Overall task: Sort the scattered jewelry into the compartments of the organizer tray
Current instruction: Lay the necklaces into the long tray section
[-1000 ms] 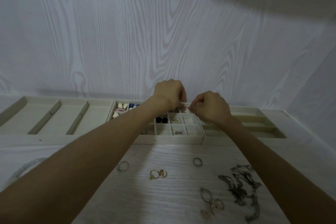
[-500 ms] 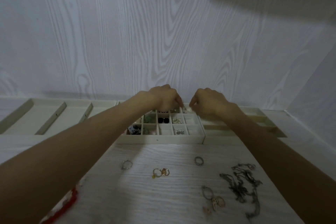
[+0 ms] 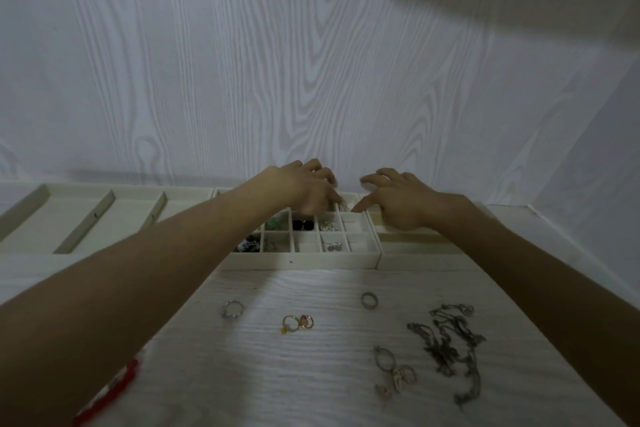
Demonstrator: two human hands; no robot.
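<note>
Both grips are over the far rows of the gridded organizer tray point(image 3: 304, 258). Her left hand point(image 3: 308, 191) has its fingers curled down into a far cell; whether the fingertips pinch a small silvery piece there I cannot tell, since the hand hides them. Her right hand point(image 3: 398, 201) is loose and spread, fingers relaxed, forefinger pointing down at a cell wall, holding nothing that I can see.

Sorted pieces already sit in the tray: black studs point(image 3: 302, 224), silver earrings point(image 3: 333, 246), a green piece point(image 3: 277, 221). On the bench nearer her than the tray lie what is left: a silver ring point(image 3: 232, 308), a pair of gold rings point(image 3: 298, 322), a grey ring point(image 3: 369, 299), a cluster of hoops and charms point(image 3: 394, 374), and a tangle of dark chains point(image 3: 450, 347) to the right of them.

All of it looks light and hard. The rings should be stiff and smooth, prone to skate on the bench, so a fingertip pinch across the band seems best. The chains will hang limp and snag; I would lift them at the thickest knot and support the trailing end
</note>
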